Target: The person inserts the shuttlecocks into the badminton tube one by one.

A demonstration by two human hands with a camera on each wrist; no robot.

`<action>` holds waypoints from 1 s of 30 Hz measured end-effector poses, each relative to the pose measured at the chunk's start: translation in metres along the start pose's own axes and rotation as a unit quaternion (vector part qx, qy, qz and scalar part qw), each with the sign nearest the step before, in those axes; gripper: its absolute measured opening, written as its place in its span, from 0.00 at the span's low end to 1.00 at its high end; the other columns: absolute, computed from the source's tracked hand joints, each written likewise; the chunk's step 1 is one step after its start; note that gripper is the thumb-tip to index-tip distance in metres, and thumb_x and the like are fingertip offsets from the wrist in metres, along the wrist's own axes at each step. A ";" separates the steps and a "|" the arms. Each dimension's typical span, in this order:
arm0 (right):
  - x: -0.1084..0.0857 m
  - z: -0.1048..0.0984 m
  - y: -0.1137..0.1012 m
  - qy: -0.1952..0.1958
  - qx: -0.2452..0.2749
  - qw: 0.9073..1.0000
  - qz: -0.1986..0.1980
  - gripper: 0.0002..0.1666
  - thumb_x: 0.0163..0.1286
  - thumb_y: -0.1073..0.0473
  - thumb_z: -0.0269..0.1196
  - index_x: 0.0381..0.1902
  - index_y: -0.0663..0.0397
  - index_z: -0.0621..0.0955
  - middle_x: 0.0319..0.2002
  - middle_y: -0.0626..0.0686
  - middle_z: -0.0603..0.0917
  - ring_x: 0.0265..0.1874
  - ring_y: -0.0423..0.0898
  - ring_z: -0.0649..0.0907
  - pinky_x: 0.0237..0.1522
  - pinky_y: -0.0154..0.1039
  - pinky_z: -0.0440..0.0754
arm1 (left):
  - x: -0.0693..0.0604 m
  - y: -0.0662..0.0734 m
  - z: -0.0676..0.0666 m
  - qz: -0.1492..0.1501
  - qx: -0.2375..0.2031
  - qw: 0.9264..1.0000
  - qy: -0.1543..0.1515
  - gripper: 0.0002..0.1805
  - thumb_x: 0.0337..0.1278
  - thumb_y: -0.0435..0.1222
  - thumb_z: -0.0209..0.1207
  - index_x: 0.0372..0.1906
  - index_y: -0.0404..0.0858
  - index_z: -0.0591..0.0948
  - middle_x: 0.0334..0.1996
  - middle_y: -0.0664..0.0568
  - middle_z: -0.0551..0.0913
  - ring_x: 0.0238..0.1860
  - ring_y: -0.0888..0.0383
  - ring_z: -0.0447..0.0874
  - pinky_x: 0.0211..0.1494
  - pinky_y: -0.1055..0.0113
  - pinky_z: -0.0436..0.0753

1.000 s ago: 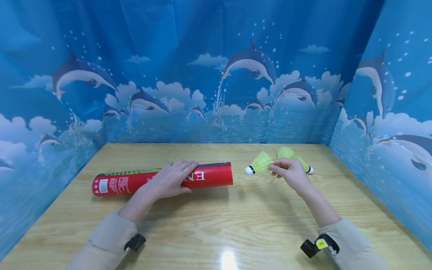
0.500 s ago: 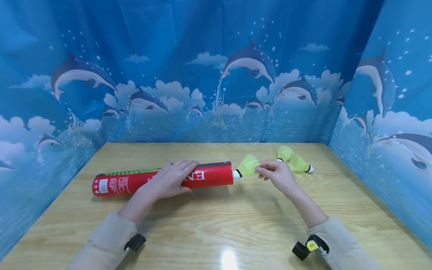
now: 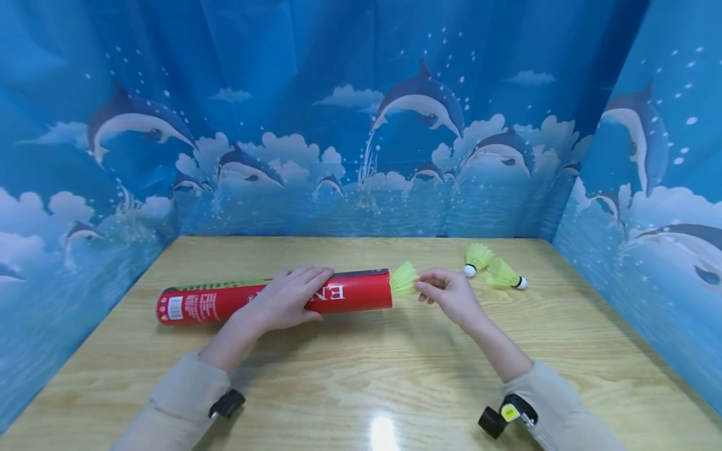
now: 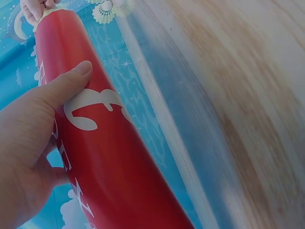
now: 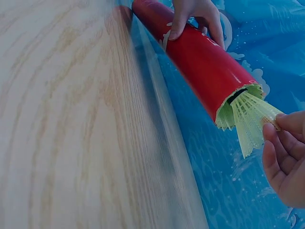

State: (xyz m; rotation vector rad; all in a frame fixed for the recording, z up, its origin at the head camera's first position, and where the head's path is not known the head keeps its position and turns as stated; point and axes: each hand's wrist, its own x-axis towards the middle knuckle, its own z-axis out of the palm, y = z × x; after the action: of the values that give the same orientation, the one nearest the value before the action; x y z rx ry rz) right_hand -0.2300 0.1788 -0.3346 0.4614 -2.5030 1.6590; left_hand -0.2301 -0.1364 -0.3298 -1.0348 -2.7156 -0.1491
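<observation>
A red shuttlecock tube [image 3: 355, 293] lies on its side, its open end pointing right. My left hand [image 3: 284, 304] grips it around the middle, with the thumb across the near side in the left wrist view. At the open end, my right hand [image 3: 451, 297] pinches the skirt edge of a yellow-green shuttlecock [image 3: 403, 279] between thumb and fingertips. Its cork end is inside the tube and hidden; the feather skirt sticks out, as the right wrist view shows [image 5: 252, 117]. Another skirt edge lines the tube's mouth in that view.
Two more yellow-green shuttlecocks, one upright-leaning [image 3: 478, 258] and one on its side [image 3: 504, 274], lie at the back right of the wooden table [image 3: 338, 376]. A blue dolphin-print curtain [image 3: 316, 125] hangs behind and along both sides.
My right hand has moved left, bringing the shuttlecock from beside the other two into the tube's mouth, cork first. The left hand keeps its grip and the tube has stayed nearly still.
</observation>
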 end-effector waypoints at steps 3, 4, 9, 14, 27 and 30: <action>0.001 0.003 0.000 -0.004 -0.007 1.000 0.002 0.12 0.63 0.67 0.61 0.42 0.71 0.80 0.29 0.58 0.85 0.24 0.39 0.81 0.30 0.36 0.80 | 0.000 0.001 -0.001 0.001 -0.001 1.000 0.000 0.50 0.29 0.43 0.76 0.66 0.40 0.66 0.59 0.47 0.72 0.59 0.50 0.69 0.53 0.44 0.73; 0.001 0.005 0.000 -0.004 -0.007 1.000 0.002 0.12 0.63 0.67 0.61 0.42 0.71 0.80 0.29 0.59 0.85 0.24 0.39 0.81 0.29 0.36 0.80 | 0.000 0.001 -0.001 0.002 -0.002 1.000 0.001 0.50 0.29 0.43 0.76 0.66 0.40 0.66 0.59 0.47 0.73 0.58 0.50 0.69 0.53 0.45 0.73; 0.002 0.011 -0.001 -0.008 -0.006 1.000 -0.002 0.11 0.62 0.68 0.62 0.40 0.71 0.80 0.30 0.62 0.84 0.23 0.40 0.81 0.29 0.35 0.80 | 0.001 0.003 -0.001 0.009 0.002 1.000 0.003 0.50 0.30 0.44 0.76 0.65 0.39 0.66 0.59 0.47 0.73 0.58 0.50 0.69 0.53 0.45 0.74; 0.003 0.017 0.001 -0.008 -0.001 1.000 0.001 0.11 0.62 0.67 0.62 0.40 0.70 0.81 0.31 0.62 0.85 0.23 0.41 0.82 0.29 0.36 0.80 | 0.002 0.004 -0.001 0.010 0.003 1.000 0.001 0.50 0.30 0.44 0.76 0.66 0.39 0.66 0.59 0.47 0.72 0.59 0.50 0.69 0.53 0.45 0.73; 0.002 0.020 0.000 0.026 -0.014 0.999 -0.019 0.10 0.58 0.69 0.65 0.38 0.69 0.84 0.33 0.59 0.84 0.28 0.43 0.82 0.32 0.37 0.82 | 0.001 0.005 0.000 0.005 0.010 1.000 -0.005 0.50 0.29 0.44 0.76 0.66 0.39 0.66 0.59 0.47 0.72 0.58 0.49 0.69 0.53 0.44 0.73; 0.002 0.021 -0.001 0.033 -0.016 0.999 -0.021 0.10 0.58 0.69 0.65 0.38 0.69 0.84 0.34 0.60 0.84 0.28 0.45 0.83 0.32 0.35 0.82 | 0.001 0.004 0.000 0.005 0.012 1.000 0.000 0.50 0.30 0.44 0.76 0.65 0.39 0.66 0.59 0.47 0.73 0.58 0.49 0.69 0.53 0.44 0.73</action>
State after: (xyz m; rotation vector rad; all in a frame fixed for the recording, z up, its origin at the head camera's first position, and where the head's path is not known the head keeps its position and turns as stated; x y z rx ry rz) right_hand -0.2302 0.1587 -0.3418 0.4464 -2.4504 1.5909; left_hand -0.2282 -0.1327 -0.3296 -1.0430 -2.7051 -0.1138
